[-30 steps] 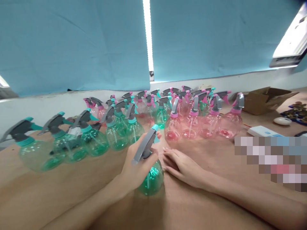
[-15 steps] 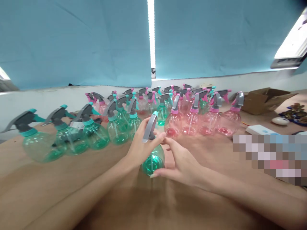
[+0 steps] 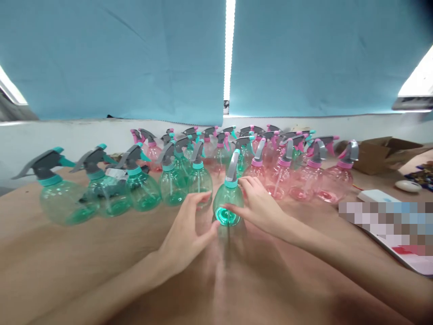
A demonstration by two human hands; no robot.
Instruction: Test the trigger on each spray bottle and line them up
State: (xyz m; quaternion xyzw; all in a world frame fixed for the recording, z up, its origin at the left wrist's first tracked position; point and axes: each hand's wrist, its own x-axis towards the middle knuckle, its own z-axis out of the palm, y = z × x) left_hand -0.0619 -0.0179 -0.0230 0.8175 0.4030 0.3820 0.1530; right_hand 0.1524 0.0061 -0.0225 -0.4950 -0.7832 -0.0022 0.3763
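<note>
A green see-through spray bottle (image 3: 226, 196) with a turquoise collar and grey trigger head stands upright in front of me. My right hand (image 3: 262, 205) grips its right side, thumb across the front and fingers behind. On the left, my left hand (image 3: 186, 232) is open, its thumb and fingers apart close to the bottle; whether the thumb tip touches it I cannot tell. A row of green spray bottles (image 3: 142, 192) curves off to the left. To the right stand several pink spray bottles (image 3: 304, 183) with pink collars.
More pink and green bottles crowd behind, near the white wall (image 3: 84, 133). An open cardboard box (image 3: 382, 158) sits at the back right. Nearer are a white computer mouse (image 3: 408, 186), a white box (image 3: 377, 196) and a blurred-out flat item (image 3: 392, 230). Blue cloth (image 3: 135, 58) hangs behind.
My left hand has let go of the trigger head and moved down to the bottle's left. My right hand has shifted up onto the bottle's right side. The view has turned slightly left.
</note>
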